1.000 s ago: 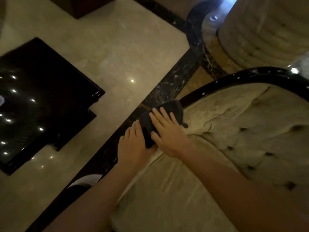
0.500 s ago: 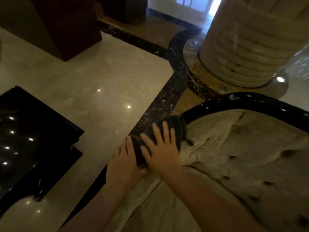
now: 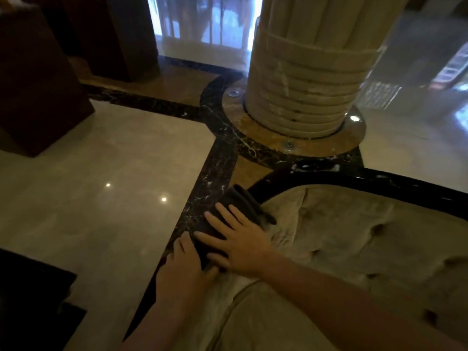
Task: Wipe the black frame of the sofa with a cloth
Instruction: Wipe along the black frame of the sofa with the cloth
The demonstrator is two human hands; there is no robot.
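A dark grey folded cloth (image 3: 243, 202) lies over the sofa's glossy black frame (image 3: 367, 179), at the left end where the frame curves down. My right hand (image 3: 240, 243) lies flat on the cloth with fingers spread, pressing it to the frame. My left hand (image 3: 186, 268) rests just left of it, fingers against the cloth's lower edge and the frame. The frame runs on to the right above the beige tufted upholstery (image 3: 354, 236). The part of the frame under the cloth and hands is hidden.
A thick ribbed beige column (image 3: 304, 84) stands on a round marble base just behind the sofa. Polished cream floor (image 3: 101, 198) with dark marble bands lies to the left. A dark wooden block (image 3: 33, 92) stands at far left, a black table corner (image 3: 30, 295) at bottom left.
The camera has tilted up, showing the column and losing most of the black table. Both hands and the cloth have slid a little further up along the frame's curve.
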